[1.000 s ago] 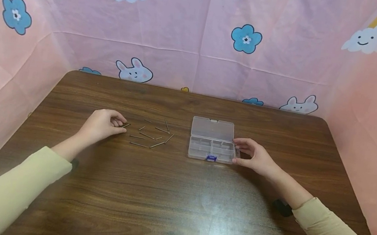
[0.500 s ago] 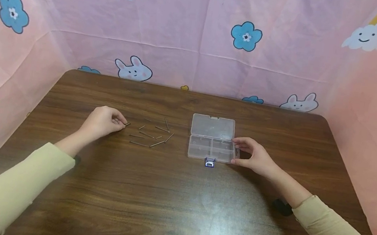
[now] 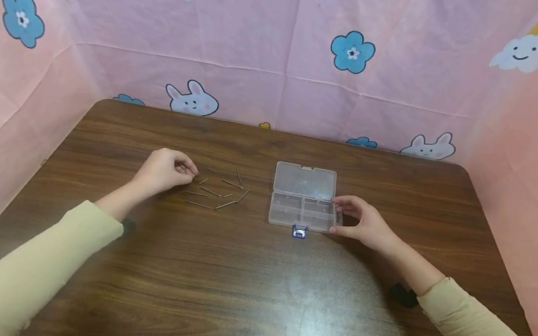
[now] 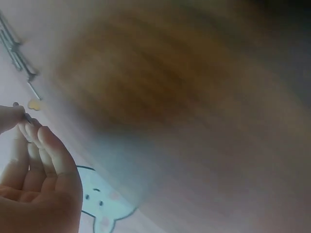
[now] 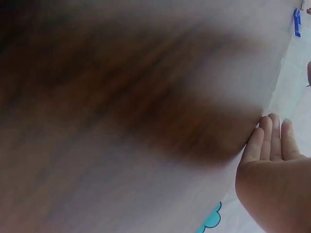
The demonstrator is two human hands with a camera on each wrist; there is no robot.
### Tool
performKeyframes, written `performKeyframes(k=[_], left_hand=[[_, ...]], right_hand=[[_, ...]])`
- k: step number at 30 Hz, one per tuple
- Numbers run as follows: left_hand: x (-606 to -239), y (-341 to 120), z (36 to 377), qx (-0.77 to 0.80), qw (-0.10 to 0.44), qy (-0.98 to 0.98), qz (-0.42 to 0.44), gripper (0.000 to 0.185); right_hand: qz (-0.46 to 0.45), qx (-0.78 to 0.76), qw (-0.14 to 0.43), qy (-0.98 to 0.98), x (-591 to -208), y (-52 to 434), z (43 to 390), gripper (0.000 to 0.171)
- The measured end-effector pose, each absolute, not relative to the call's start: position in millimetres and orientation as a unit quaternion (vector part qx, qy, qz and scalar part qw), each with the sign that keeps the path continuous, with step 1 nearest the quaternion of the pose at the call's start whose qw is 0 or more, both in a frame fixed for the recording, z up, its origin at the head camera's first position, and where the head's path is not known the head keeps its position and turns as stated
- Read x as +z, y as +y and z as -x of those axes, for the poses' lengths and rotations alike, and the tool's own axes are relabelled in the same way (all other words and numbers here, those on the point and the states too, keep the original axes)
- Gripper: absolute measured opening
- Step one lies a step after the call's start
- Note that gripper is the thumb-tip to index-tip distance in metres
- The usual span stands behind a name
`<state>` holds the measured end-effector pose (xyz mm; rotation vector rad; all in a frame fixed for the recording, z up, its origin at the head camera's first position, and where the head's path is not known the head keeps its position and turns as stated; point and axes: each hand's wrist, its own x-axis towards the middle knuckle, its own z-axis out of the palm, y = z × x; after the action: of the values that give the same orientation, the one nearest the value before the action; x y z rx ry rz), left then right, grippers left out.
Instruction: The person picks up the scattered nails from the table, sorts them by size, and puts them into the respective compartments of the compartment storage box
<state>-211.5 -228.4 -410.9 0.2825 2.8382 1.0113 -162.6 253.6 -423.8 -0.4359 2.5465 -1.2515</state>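
1. The left hand (image 3: pixel 164 169) is over the left half of the brown wooden surface (image 3: pixel 243 299), nearer the far edge than the near edge. Its fingers (image 4: pixel 46 145) are curled, and the thumb and fingertips pinch one small nail (image 4: pixel 25 115) at its end.
2. The other nails (image 3: pixel 218 191) lie scattered flat on the surface just to the right of the left hand, between that hand and the box. They point in different directions, and some are touching each other.
3. The clear plastic box (image 3: pixel 301 212) stands near the middle of the surface, a little toward the right edge. Its lid (image 3: pixel 305 180) is open and lies flat toward the far edge. Inside, thin walls divide it into compartments. A small blue latch (image 3: pixel 298 232) sticks out at its near side.
4. The right hand (image 3: pixel 362 223) holds the right end of the box: the thumb is at the near corner and the curled fingers at the far corner.
5. Both arms wear pale yellow sleeves (image 3: pixel 480 334).
6. Pink cloth (image 3: pixel 271 67) with clouds, flowers and rabbits hangs behind the surface and at both sides.
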Motion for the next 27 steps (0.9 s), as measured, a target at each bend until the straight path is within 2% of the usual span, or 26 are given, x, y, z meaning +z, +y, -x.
performKeyframes(k=[13,27], left_hand=[[-409.9,-178.8,221.2,0.380,0.042,0.915,-0.130,0.013],[-405.0,-125.5,218.9,0.415,0.053,0.888,-0.189,0.014]], right_hand=[[0.145,-0.435,0.143,0.877,-423.1,253.7,163.1,0.061],[0.145,-0.438,0.148,0.875,-422.8,254.4,163.3,0.060]])
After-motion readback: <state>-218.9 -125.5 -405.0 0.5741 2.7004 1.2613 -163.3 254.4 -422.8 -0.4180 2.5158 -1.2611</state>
